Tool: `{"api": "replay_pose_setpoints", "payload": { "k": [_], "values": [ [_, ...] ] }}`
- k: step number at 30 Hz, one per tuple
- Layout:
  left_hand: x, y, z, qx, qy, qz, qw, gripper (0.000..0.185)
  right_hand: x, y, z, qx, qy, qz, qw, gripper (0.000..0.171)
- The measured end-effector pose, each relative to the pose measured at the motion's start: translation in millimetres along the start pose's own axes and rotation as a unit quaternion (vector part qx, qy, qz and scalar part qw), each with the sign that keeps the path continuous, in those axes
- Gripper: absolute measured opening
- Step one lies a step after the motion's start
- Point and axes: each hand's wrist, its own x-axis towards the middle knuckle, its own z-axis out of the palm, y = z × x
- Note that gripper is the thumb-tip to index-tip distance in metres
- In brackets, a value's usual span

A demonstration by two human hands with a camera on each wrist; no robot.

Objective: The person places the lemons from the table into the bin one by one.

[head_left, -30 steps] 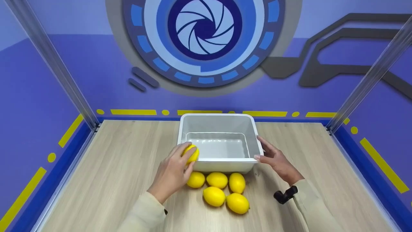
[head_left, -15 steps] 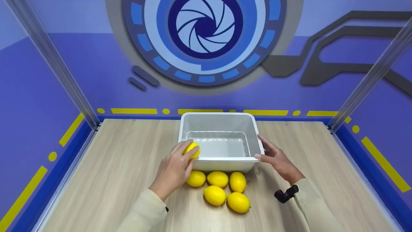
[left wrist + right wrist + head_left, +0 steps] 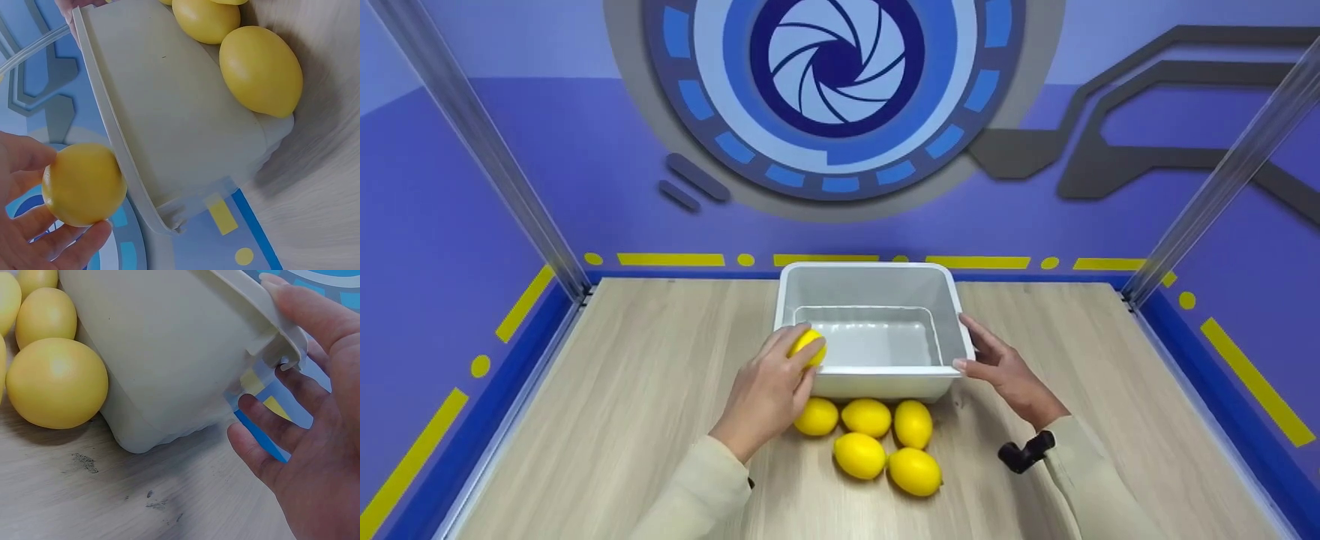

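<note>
In the head view, my left hand (image 3: 765, 386) holds a yellow lemon (image 3: 810, 347) at the front left corner of a light grey plastic bin (image 3: 885, 385). The left wrist view has this held lemon (image 3: 84, 184) by the bin's rim, with fingers and thumb spread round it. At the front right corner, my right hand (image 3: 1014, 379) grips the bin: the thumb lies on the rim and the fingers reach along the side and under the lip. No lemon shows on the visible part of the bin's floor.
Several more lemons (image 3: 860, 456) lie close together on the wood-grain table (image 3: 660, 420), just in front of the bin. A blue printed panel (image 3: 540, 165) stands behind, with side panels left and right. Metal posts (image 3: 1222, 180) rise at the back corners.
</note>
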Motion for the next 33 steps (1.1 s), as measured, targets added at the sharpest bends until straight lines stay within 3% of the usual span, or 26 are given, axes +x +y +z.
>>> {"api": "replay_pose_setpoints", "payload": {
  "k": [33],
  "values": [
    [6.1, -4.3, 12.2, 0.003, -0.001, -0.005, 1.0, 0.037, 0.5, 0.6, 0.4, 0.015, 0.002, 0.0, 1.0, 0.075]
  ]
}}
